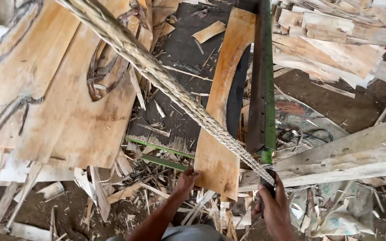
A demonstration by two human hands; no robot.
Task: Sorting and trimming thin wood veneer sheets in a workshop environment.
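My left hand (186,180) grips the near edge of a long, curved sheet of wood veneer (222,111) that runs away from me over a dark surface. My right hand (273,207) is closed around the dark handle at the bottom of an upright green and dark metal bar (263,80). A thick braided rope (157,73) runs from the top left down to the bar's foot, just above my right hand.
Large veneer sheets (63,89) with dark knots lie at the left. More veneer pieces (331,40) are stacked at the top right. A pale wooden beam (349,156) crosses at the right. Wood scraps and splinters (153,187) cover the dirt floor around me.
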